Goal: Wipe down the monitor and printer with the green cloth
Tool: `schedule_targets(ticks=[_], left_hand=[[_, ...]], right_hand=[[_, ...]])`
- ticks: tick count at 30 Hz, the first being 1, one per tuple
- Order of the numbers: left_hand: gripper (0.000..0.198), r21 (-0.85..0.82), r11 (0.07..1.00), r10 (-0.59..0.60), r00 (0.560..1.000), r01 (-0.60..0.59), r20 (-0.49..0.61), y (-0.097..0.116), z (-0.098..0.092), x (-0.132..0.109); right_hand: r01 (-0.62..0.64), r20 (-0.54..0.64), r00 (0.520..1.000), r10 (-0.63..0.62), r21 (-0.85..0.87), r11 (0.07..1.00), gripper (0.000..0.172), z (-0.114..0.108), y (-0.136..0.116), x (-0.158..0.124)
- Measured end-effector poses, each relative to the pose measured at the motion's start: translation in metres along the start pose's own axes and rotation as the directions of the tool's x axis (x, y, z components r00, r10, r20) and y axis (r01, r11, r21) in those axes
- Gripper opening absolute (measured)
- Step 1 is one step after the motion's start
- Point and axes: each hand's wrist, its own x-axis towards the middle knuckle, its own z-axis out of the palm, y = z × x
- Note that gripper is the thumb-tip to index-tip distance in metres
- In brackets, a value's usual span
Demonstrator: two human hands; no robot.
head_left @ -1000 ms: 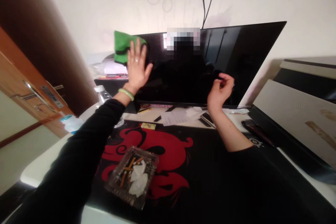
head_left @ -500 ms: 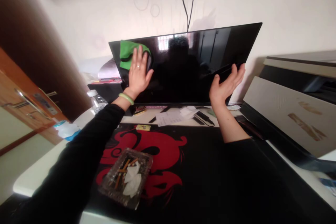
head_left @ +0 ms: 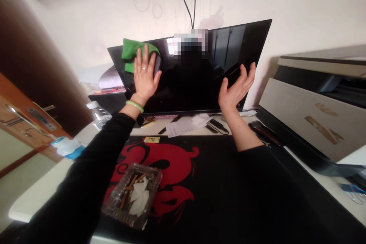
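Note:
My left hand presses a green microfibre cloth against the upper left part of a black flat-screen TV. The fingers are spread over the cloth, and a green bangle circles that wrist. My right hand is raised in front of the lower right of the glossy screen, palm up and fingers apart. It holds nothing. I cannot tell whether its fingertips touch the screen.
A black desk mat with a red dragon lies below my arms, with a clear plastic tray of tissue and sticks on it. Papers and a water bottle stand near the TV. A printer sits at the right.
My right hand has uncurled from a loose curl to a spread, open pose. The cloth has shifted along the screen's left side under my left hand. The view has swung, moving the TV left in frame.

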Motion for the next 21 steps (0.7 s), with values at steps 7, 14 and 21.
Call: schedule_targets(ticks=[7, 14, 21], left_hand=[[0.063, -0.131, 0.938, 0.342, 0.809, -0.319, 0.478, 0.046, 0.034, -0.057], [0.063, -0.037, 0.982, 0.177, 0.836, -0.185, 0.520, -0.021, 0.005, -0.133], [0.090, 0.077, 0.991, -0.115, 0.989, 0.108, 0.096, -0.036, 0.004, -0.094]], right_hand=[[0.057, 0.122, 0.990, -0.063, 0.054, 0.997, 0.062, -0.008, -0.028, -0.001], [0.032, 0.114, 0.992, -0.048, 0.136, 0.990, 0.058, -0.006, -0.027, 0.000], [0.032, 0.150, 0.986, -0.076, 0.274, 0.961, 0.047, -0.006, -0.053, -0.011]])
